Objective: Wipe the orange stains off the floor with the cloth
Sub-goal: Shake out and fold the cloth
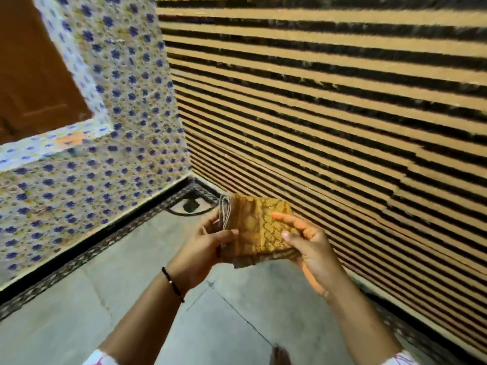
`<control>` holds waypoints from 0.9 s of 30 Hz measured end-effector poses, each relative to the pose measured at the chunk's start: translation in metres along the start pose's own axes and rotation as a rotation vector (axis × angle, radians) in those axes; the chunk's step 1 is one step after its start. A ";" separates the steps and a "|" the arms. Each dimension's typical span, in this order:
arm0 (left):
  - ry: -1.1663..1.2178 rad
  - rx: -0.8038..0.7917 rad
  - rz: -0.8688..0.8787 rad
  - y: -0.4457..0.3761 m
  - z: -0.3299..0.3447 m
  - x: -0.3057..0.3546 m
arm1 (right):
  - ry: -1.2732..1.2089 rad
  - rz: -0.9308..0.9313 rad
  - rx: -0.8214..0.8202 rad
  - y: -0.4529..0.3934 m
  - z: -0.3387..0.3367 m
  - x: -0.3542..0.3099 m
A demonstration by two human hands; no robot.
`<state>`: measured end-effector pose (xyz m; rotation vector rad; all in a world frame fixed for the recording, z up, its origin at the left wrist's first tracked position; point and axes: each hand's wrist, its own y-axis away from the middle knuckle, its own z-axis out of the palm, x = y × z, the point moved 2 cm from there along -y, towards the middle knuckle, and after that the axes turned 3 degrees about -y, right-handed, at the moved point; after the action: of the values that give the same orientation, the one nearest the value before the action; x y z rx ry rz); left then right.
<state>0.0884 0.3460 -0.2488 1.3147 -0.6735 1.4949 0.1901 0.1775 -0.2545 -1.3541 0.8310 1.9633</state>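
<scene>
Both hands' grip, left hand [208, 239] and right hand [307, 239], clasps folded cloth [257, 227].

- A room corner inside a home, most likely a tiled washing or entry area.
- The left wall [87, 177] carries small patterned tiles with blue flower motifs.
- The right wall [329, 106] has tan and black horizontal stripes.
- A brown wooden door [34, 69] sits in the far left wall.
- The grey stone floor [110, 306] has a dark patterned border strip [87, 254] along the wall foot.
</scene>
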 end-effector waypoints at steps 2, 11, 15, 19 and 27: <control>-0.012 -0.137 -0.042 0.005 0.037 -0.017 | 0.025 -0.022 0.113 0.035 -0.035 0.000; -0.143 -0.578 -0.114 0.034 0.241 -0.094 | -0.031 -0.114 0.552 0.210 -0.204 -0.006; -0.146 -0.708 -0.175 0.060 0.336 -0.134 | -0.042 -0.131 0.673 0.290 -0.281 -0.009; -0.162 -0.846 -0.233 0.091 0.435 -0.178 | -0.011 -0.121 0.822 0.373 -0.355 -0.010; -0.219 -1.029 -0.344 0.137 0.563 -0.236 | -0.204 -0.184 1.030 0.471 -0.440 -0.007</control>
<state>0.1655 -0.2728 -0.3010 0.7152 -1.0913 0.5481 0.0786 -0.4561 -0.2990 -0.5700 1.2932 1.1724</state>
